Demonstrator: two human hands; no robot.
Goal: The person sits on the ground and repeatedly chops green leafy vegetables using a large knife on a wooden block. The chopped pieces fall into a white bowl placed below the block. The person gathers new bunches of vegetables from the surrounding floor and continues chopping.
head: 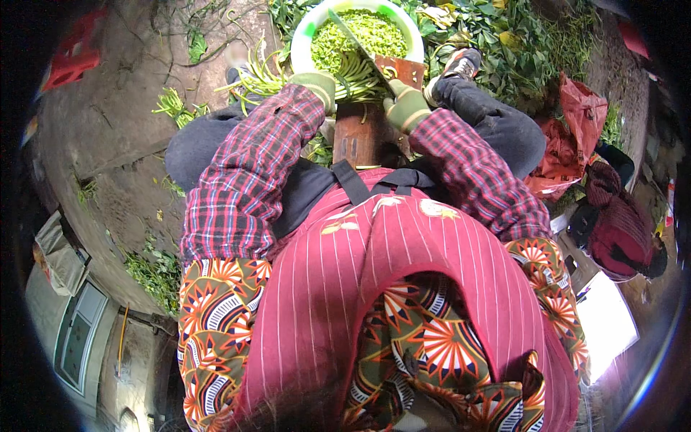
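My left hand (318,89), in a green glove, is closed around a bundle of long green stems (359,86) whose ends spread out to both sides of it. In my right hand (406,105), also gloved, is the handle of a long knife (356,43); its blade slants up and left over the stems and the basin. A wooden board (359,135) lies between my legs, under the stems. Just beyond stands a white and green basin (414,40), holding a heap of chopped green pieces (383,32). The fingers of both hands are partly hidden.
Piles of leafy greens (502,48) lie beyond and right of the basin. A small bunch of cut stems (175,108) rests on the ground at the left. Red plastic bags (572,129) are beside my right knee. A red plastic object (75,54) stands at the far left.
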